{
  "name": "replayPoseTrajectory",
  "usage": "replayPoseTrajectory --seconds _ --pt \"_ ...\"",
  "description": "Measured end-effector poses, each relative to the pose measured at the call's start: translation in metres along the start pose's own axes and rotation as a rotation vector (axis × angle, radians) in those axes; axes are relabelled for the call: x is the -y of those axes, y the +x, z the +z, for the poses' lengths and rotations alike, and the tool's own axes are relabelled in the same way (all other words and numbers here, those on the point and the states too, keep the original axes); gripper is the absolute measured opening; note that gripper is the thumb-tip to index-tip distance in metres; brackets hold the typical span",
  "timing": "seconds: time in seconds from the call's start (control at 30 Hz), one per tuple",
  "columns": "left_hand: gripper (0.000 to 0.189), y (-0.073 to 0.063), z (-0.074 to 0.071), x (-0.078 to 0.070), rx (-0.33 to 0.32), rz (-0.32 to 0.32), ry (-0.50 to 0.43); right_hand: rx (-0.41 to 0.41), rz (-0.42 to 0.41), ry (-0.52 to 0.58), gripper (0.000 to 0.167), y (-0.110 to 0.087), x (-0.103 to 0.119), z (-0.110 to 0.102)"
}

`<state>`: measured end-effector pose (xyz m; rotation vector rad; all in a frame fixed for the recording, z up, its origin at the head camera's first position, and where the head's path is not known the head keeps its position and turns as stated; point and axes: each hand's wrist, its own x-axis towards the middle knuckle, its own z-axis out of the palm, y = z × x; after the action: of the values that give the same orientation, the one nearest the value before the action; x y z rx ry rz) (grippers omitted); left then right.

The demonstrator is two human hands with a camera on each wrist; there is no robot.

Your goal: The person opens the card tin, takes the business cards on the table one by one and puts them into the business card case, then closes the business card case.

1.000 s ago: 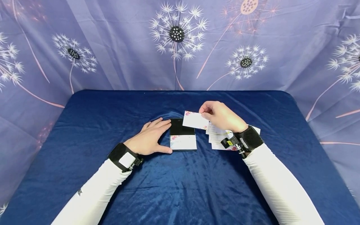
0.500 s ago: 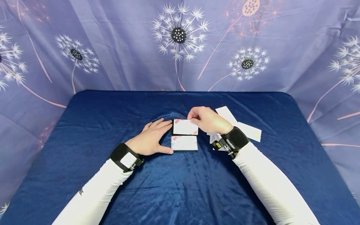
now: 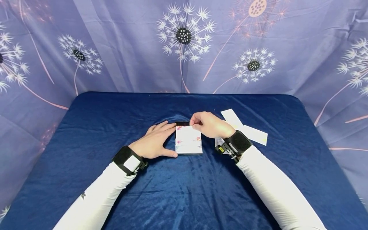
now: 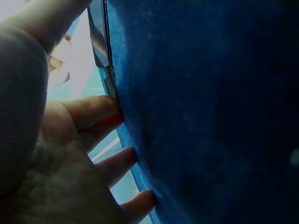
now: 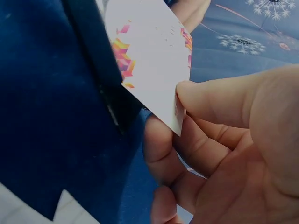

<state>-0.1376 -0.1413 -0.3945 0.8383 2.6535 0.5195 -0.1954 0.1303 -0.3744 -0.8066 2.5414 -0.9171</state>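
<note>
A black card holder (image 3: 182, 123) lies flat mid-table, its lower half a pocket with a floral-printed card (image 3: 188, 149) in it. My right hand (image 3: 211, 125) pinches a white card (image 3: 188, 131) with pink flowers at its corners by the top right corner. That card covers most of the holder's black part, its lower edge overlapping the pocket's top. In the right wrist view, thumb and fingertips grip one corner of the card (image 5: 152, 51). My left hand (image 3: 153, 140) rests spread beside the holder, index fingertip and thumb tip at its left edge.
Several loose white cards (image 3: 254, 134) lie to the right, partly beneath my right hand and wrist. A blue cloth (image 3: 161, 191) covers the table. Behind it hangs a lilac curtain (image 3: 129, 48) with dandelion prints.
My right hand has carried the card left from above the loose cards onto the holder, then slid it down toward the pocket. The left hand has stayed in place.
</note>
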Motion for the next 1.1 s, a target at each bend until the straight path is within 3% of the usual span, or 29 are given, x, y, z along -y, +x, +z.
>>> replayPoseTrajectory --seconds 0.4,1.1 --pt "0.104 -0.002 -0.001 -0.001 -0.007 0.011 -0.002 0.060 0.031 -0.010 0.011 -0.003 0.004 0.007" --pt "0.102 -0.003 0.000 -0.001 -0.004 0.020 -0.012 0.062 -0.011 -0.139 0.007 -0.017 0.008 0.016"
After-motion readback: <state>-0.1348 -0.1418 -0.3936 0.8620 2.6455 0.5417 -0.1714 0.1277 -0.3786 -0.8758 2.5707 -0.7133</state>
